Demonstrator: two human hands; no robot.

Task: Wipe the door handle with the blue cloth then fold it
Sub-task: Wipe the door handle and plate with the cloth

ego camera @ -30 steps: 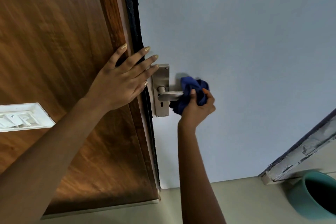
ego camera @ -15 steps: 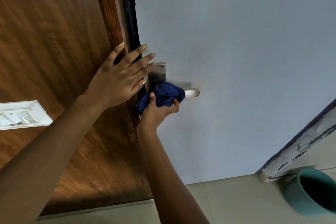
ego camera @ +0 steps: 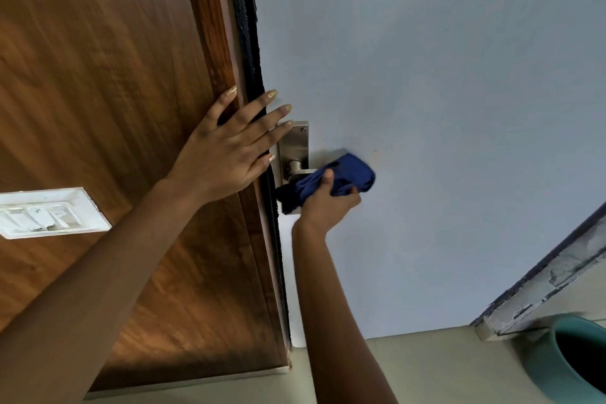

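Doors and wall fill most of the view: a pale blue door [ego camera: 426, 92] is seen on the right, and a brown wood panel [ego camera: 98, 75] on the left, with a dark edge strip [ego camera: 249, 43] running between them. A white switch plate [ego camera: 49, 211] is mounted on the wood, and part of a teal pot [ego camera: 577, 361] is seen on the floor [ego camera: 426, 367] at the lower right. The left hand [ego camera: 226, 154] is laid flat and open across the wood and the dark edge, fingers spread, nothing held; it appears to be used as a brace. A steel backplate [ego camera: 295, 144] is fixed to the blue door, and the lever's root [ego camera: 295, 169] is left bare beside it. The rest of the lever is covered by the cloth [ego camera: 341, 179], which is bunched and gripped by the right hand [ego camera: 328, 203], closed around cloth and lever together, thumb on top. A dark tail of cloth is left hanging over the lower backplate. Wiping is judged to be under way, not finished: how much of the handle has been cleaned cannot be told. Folding is not yet begun, since the cloth is crumpled.
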